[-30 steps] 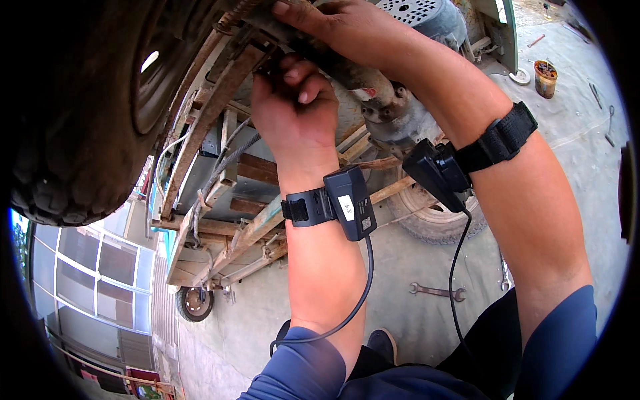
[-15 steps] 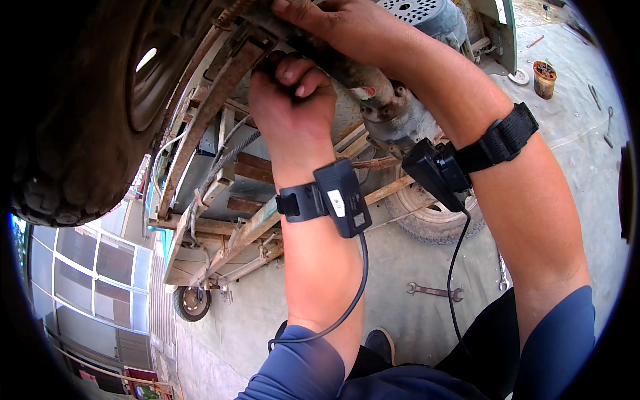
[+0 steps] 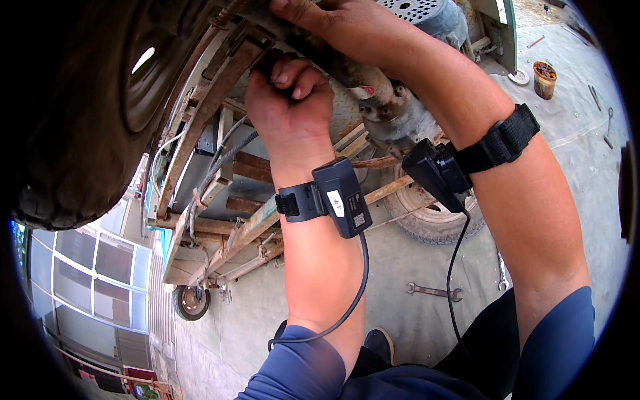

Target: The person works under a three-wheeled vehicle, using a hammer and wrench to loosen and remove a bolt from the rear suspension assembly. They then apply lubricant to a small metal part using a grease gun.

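Curling inward, the fingers of our left hand (image 3: 290,100) sit beside the underside of the axle (image 3: 350,72); we cannot tell what they pinch. Our right hand (image 3: 337,25) lies over the axle, thumb stretched out, other fingers hidden. So the axle runs between our hands, with a big wheel (image 3: 73,180) to their left and a wrench (image 3: 433,291) on the floor (image 3: 393,267), well apart. Since a second ago, our left wrist has shifted slightly leftward; our right hand has hardly moved.
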`<state>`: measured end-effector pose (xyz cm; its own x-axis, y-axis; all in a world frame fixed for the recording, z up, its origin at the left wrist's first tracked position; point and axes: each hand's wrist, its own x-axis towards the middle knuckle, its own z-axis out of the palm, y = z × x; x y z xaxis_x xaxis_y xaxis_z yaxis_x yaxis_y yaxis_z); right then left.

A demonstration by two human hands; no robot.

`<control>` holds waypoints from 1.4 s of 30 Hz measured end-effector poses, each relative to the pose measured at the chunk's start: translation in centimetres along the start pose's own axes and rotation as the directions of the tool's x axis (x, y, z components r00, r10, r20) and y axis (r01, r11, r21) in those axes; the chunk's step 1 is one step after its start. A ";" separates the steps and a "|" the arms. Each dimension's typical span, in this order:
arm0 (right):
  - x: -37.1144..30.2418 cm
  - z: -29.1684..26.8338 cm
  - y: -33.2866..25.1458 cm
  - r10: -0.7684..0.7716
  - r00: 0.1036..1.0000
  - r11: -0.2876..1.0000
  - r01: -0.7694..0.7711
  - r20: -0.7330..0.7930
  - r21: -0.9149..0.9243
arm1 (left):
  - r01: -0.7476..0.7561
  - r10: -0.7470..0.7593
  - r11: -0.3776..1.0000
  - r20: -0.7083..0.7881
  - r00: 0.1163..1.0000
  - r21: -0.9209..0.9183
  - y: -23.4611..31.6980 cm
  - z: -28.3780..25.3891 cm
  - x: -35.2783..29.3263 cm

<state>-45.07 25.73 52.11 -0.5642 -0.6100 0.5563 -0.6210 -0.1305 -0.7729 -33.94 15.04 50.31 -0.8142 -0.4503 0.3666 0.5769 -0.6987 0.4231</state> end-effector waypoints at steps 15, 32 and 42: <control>-0.6 0.0 -0.8 0.090 0.996 0.994 -0.089 -0.013 0.064 | -0.007 -0.005 0.989 0.083 0.997 0.146 0.8 -1.2 0.1; -1.2 -0.4 -0.8 0.044 0.998 0.990 -0.049 0.041 0.132 | -0.318 0.191 0.287 0.272 0.943 0.903 3.8 -3.5 -0.6; -0.2 0.4 -0.5 0.038 0.999 0.999 -0.038 0.009 0.036 | -0.342 0.323 0.150 0.281 0.904 0.928 2.7 -3.9 -0.7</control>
<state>-44.48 25.61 52.26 -0.5823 -0.6218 0.5237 -0.5791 -0.1348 -0.8040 -32.10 11.26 47.99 -0.5314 -0.4762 0.7006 0.4257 0.5650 0.7069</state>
